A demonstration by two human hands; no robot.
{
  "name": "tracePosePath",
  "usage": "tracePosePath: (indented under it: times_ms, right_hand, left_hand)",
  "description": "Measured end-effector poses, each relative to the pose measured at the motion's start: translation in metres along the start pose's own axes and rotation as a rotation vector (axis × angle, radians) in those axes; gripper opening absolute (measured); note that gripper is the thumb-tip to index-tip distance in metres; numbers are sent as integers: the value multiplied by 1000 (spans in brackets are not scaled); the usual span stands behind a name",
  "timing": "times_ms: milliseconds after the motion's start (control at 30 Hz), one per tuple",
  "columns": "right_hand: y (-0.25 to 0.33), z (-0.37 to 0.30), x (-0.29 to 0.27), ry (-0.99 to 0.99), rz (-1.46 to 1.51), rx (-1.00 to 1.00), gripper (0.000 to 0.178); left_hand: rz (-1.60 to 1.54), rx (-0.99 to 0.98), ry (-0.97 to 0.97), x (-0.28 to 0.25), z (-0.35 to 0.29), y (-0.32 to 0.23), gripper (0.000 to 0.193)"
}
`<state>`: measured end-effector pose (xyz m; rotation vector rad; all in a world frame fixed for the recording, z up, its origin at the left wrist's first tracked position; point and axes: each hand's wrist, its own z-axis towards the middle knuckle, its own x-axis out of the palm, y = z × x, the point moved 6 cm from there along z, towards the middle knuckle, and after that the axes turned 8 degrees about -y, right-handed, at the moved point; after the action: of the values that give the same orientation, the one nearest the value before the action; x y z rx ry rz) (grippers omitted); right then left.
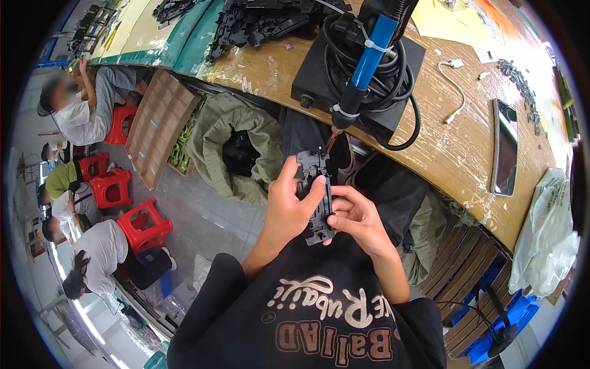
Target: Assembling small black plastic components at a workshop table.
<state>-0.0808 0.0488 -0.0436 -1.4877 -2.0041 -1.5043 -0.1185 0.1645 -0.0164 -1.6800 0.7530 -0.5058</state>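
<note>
In front of my chest I hold a long black moulded plastic part (321, 221) with clips and cut-outs along it. My left hand (286, 209) grips its upper left side, the thumb lying across its face. At the lower right edge, the thumb and curled fingers of my right hand (364, 222) close on the same part. A blue-barrelled tool like a soldering iron (373, 55) points down over the bench edge. Its copper-coloured tip (334, 141) is beside the part's upper end; whether they touch I cannot tell.
A black box (313, 77) with coiled cable sits on the wooden bench (276, 67). Black plastic parts (264, 21) pile up behind it. A phone (505, 147) and white cable (456, 92) lie right. An open sack (206, 141) stands below left. People sit farther left near red stools (144, 226).
</note>
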Motion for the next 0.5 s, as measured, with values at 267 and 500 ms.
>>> tracePosePath:
  times_ms: [267, 500]
  right_hand:
    - [3, 0, 1, -10, -14, -4, 39]
    - [2, -2, -1, -50, -23, 0, 40]
  left_hand:
    - [-28, -50, 20, 1, -1, 2, 18]
    - [-126, -78, 32, 1, -2, 6, 19]
